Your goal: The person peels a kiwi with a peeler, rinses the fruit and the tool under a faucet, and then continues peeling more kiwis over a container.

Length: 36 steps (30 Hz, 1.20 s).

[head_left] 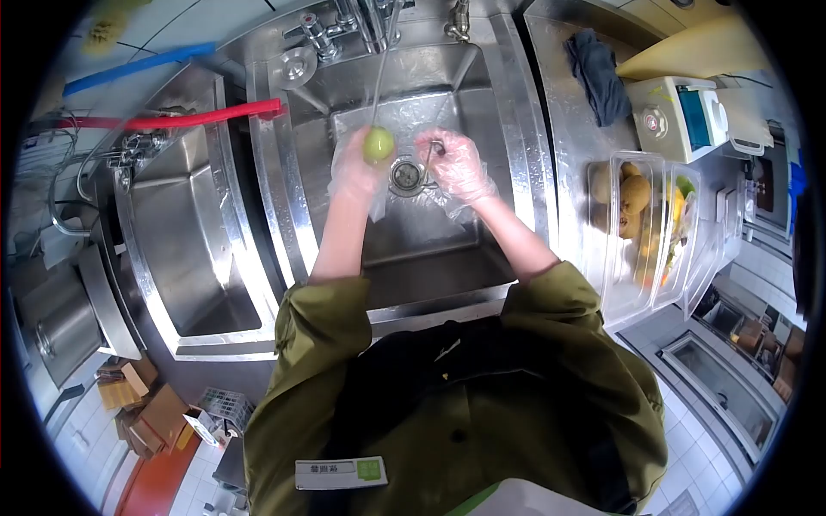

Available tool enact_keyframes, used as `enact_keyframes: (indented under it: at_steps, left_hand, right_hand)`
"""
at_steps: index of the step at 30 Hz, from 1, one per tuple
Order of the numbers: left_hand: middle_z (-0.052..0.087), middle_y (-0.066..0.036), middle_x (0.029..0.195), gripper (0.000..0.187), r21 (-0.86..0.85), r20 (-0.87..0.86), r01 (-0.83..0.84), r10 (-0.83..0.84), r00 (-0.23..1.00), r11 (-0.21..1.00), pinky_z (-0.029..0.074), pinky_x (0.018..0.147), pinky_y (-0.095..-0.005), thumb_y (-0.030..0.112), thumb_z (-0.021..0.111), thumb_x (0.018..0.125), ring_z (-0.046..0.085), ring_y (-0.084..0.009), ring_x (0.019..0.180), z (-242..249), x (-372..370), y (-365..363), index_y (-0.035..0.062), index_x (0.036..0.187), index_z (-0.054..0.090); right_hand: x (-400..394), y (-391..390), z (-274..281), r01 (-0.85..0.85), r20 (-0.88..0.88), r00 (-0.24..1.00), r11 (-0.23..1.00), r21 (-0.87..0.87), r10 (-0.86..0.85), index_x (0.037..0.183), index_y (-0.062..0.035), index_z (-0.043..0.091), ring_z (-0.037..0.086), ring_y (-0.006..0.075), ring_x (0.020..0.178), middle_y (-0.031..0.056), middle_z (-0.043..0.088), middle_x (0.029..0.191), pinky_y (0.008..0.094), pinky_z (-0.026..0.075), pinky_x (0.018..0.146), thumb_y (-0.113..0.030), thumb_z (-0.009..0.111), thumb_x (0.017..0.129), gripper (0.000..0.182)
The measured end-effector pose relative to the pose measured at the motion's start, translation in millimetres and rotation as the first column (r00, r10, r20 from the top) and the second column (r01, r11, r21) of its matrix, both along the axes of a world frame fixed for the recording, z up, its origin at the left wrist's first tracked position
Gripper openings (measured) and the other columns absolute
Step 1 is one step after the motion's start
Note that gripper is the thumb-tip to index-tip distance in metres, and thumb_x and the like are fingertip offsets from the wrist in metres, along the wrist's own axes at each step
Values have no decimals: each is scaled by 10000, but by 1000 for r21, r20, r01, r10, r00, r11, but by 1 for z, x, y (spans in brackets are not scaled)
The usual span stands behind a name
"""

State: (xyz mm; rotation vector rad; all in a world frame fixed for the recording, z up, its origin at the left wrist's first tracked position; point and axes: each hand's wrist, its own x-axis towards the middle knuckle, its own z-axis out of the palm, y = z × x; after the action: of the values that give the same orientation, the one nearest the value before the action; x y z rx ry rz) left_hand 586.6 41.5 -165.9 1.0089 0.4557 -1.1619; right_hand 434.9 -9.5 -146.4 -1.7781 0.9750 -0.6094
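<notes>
My left hand [354, 165], in a clear plastic glove, is closed around a round pale-green fruit [378, 145] over the sink [404, 236]. A thin stream of water from the tap [370, 26] comes down at the fruit. Also gloved, my right hand [456, 163] is closed on a small thin metal tool [428, 162] with a dark end; its exact kind is too small to make out. The drain [405, 175] lies below, between both hands.
At the right, clear plastic tubs [613, 232] hold brown round fruit [634, 195] and yellow and green pieces. Behind them are a dark cloth [596, 77] and a white-and-teal box [680, 116]. A second sink [194, 249] and a red hose [206, 114] are at the left.
</notes>
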Motion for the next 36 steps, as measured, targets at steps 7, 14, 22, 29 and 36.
enact_keyframes:
  at_steps: [7, 14, 22, 29, 36]
  left_hand:
    - [510, -74, 1086, 433, -206, 186, 11, 28, 982, 978, 457, 825, -367, 111, 644, 825, 530, -219, 964, 65, -21, 38, 139, 1184, 404]
    - [484, -74, 1099, 492, -120, 472, 124, -53, 880, 985, 452, 835, -300, 133, 677, 808, 515, -167, 983, 94, -27, 37, 98, 1218, 409]
    - [477, -76, 1135, 492, 296, 880, 359, -399, 257, 885, 453, 882, -317, 161, 669, 808, 511, -219, 1033, 75, -6, 56, 91, 1228, 422]
    - [478, -102, 1198, 469, -453, 36, 137, -135, 990, 881, 361, 942, -581, 437, 398, 936, 478, -277, 1110, 118, 9, 67, 87, 1247, 430]
    - [472, -122, 1231, 484, -484, 4, 91, -102, 995, 870, 351, 963, -568, 437, 383, 945, 461, -295, 1141, 142, 3, 80, 70, 1259, 422]
  right_hand:
    - [9, 21, 39, -83, 116, 988, 985, -149, 101, 931, -52, 628, 625, 183, 704, 87, 641, 860, 290, 496, 622, -3, 659, 759, 181]
    - [4, 21, 57, -117, 76, 984, 904, -411, 162, 906, -83, 590, 612, 242, 661, 62, 621, 785, 306, 492, 583, 71, 630, 670, 284]
    - [7, 7, 44, -37, 190, 981, 998, -48, 46, 862, -79, 596, 592, 163, 637, 4, 608, 736, 288, 479, 572, 42, 613, 690, 211]
    - [47, -34, 21, -8, 185, 947, 558, 830, -261, 920, -15, 617, 386, 61, 412, 108, 660, 922, 190, 289, 356, -184, 541, 872, 191]
    - [59, -67, -29, -241, 304, 941, 336, 911, -148, 951, -48, 611, 421, 78, 441, 112, 666, 927, 211, 290, 359, -190, 528, 863, 187]
